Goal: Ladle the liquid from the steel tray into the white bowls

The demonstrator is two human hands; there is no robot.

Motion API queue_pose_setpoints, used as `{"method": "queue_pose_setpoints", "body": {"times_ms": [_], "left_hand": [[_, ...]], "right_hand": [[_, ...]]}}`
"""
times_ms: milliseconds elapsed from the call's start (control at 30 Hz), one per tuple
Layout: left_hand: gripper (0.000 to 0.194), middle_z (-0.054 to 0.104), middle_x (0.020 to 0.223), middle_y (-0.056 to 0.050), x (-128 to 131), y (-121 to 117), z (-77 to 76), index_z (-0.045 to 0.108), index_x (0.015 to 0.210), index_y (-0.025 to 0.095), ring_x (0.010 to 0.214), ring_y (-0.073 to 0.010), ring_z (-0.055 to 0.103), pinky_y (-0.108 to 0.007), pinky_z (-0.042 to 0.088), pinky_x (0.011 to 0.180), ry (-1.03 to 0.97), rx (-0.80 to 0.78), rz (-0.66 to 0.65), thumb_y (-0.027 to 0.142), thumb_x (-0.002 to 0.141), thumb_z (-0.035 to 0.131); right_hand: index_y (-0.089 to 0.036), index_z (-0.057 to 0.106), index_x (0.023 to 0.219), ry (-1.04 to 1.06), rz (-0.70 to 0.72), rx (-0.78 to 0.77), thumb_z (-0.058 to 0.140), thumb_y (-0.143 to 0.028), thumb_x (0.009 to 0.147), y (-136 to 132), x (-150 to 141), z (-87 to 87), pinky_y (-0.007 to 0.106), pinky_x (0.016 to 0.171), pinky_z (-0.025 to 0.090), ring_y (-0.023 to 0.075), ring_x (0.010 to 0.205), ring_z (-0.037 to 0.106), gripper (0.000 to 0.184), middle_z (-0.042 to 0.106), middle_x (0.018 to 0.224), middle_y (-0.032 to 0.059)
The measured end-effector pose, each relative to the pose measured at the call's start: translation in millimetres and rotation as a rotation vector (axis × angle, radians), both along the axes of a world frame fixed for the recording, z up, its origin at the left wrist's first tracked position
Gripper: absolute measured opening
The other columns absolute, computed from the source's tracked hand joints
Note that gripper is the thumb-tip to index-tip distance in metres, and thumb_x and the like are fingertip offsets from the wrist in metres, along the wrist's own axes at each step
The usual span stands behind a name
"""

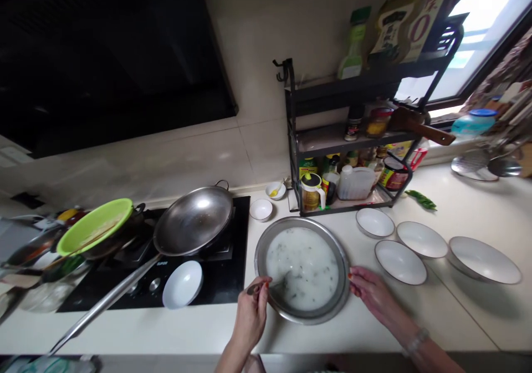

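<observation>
A wide steel basin (305, 316) stands on the counter, filled with a whitish, watery soup (307, 262) that has dark green bits in it. My left hand (251, 309) is closed around the handle of a metal spoon (279, 283) at the basin's near left side. The spoon's far end dips into the liquid, so its full shape is hidden. At the right rim, my right hand (372, 294) pinches the basin's edge between thumb and fingers. Two small white bowls, one plain (261, 210) and one with something yellow in it (275, 190), sit behind the basin.
Several white bowls (401, 262) stand to the right. On the black stove (226, 290) at left are a steel wok (195, 220), its long handle reaching past the counter edge, a tilted white bowl (183, 285) and a green colander (95, 226). A black spice rack (293, 140) rises behind.
</observation>
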State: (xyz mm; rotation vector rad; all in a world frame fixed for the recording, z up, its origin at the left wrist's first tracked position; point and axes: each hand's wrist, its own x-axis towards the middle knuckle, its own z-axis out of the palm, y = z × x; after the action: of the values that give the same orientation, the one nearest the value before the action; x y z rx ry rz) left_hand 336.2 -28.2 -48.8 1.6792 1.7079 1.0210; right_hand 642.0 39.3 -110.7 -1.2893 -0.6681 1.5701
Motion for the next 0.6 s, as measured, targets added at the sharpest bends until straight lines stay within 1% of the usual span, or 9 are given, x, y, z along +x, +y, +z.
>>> {"method": "queue_pose_setpoints", "body": {"times_ms": [100, 167, 233, 333, 467, 533, 600], "left_hand": [[0.039, 0.062, 0.067, -0.005, 1, 7, 0.5, 0.068, 0.099, 0.014, 0.056, -0.0142, 0.057, -0.023, 0.046, 0.054, 0.030, 0.017, 0.000, 0.038, 0.096, 0.037], [0.039, 0.063, 0.070, -0.006, 0, 11, 0.0, 0.068, 0.098, 0.014, 0.056, -0.0139, 0.058, -0.023, 0.047, 0.055, 0.045, 0.035, -0.004, 0.037, 0.096, 0.037], [0.038, 0.064, 0.073, -0.006, -4, 15, -1.4, 0.068, 0.099, 0.014, 0.058, -0.0140, 0.058, -0.023, 0.047, 0.055, 0.056, 0.050, -0.012, 0.036, 0.095, 0.037], [0.036, 0.064, 0.072, -0.006, -11, 20, -4.9, 0.067, 0.100, 0.014, 0.058, -0.0136, 0.058, -0.021, 0.047, 0.054, 0.062, 0.064, -0.038, 0.036, 0.095, 0.038], [0.034, 0.063, 0.071, -0.005, -19, 24, -8.3, 0.066, 0.098, 0.013, 0.054, -0.0116, 0.055, -0.020, 0.046, 0.051, 0.077, 0.118, -0.092, 0.034, 0.095, 0.039], [0.032, 0.063, 0.073, -0.005, -21, 25, -8.3, 0.065, 0.097, 0.014, 0.055, -0.0114, 0.055, -0.020, 0.046, 0.051, 0.095, 0.164, -0.123, 0.033, 0.095, 0.040], [0.030, 0.063, 0.071, -0.005, -22, 25, -8.0, 0.065, 0.097, 0.014, 0.053, -0.0107, 0.054, -0.019, 0.045, 0.051, 0.122, 0.213, -0.137, 0.032, 0.094, 0.041]], "right_hand": [[-0.019, 0.066, 0.064, 0.023, -0.021, 0.001, 0.082, -0.030, 0.050, 4, 2, -3.4, 0.024, 0.045, 0.037, 0.0109, 0.048, 0.048, 0.024, 0.056, 0.056, -0.0023], [-0.019, 0.065, 0.064, 0.028, -0.028, 0.009, 0.082, -0.030, 0.049, 8, 2, -6.4, 0.023, 0.045, 0.037, 0.0109, 0.048, 0.048, 0.025, 0.056, 0.056, -0.0022], [-0.019, 0.065, 0.065, 0.037, -0.043, 0.014, 0.084, -0.029, 0.048, 13, 2, -9.3, 0.023, 0.044, 0.037, 0.0108, 0.048, 0.048, 0.027, 0.057, 0.056, -0.0019], [-0.019, 0.067, 0.066, 0.056, -0.073, 0.006, 0.085, -0.026, 0.045, 23, 3, -13.2, 0.022, 0.044, 0.037, 0.0103, 0.048, 0.048, 0.029, 0.057, 0.056, -0.0014], [-0.018, 0.067, 0.067, 0.069, -0.048, 0.037, 0.085, -0.025, 0.048, 33, 6, -18.8, 0.023, 0.042, 0.036, 0.0106, 0.047, 0.047, 0.027, 0.056, 0.055, -0.0005], [-0.018, 0.067, 0.067, 0.078, -0.033, 0.063, 0.085, -0.025, 0.049, 36, 7, -22.4, 0.022, 0.041, 0.036, 0.0103, 0.047, 0.047, 0.026, 0.056, 0.056, 0.0001], [-0.017, 0.067, 0.068, 0.091, -0.042, 0.093, 0.085, -0.024, 0.050, 38, 8, -26.5, 0.021, 0.042, 0.037, 0.0096, 0.047, 0.048, 0.026, 0.057, 0.058, 0.0004]]}}
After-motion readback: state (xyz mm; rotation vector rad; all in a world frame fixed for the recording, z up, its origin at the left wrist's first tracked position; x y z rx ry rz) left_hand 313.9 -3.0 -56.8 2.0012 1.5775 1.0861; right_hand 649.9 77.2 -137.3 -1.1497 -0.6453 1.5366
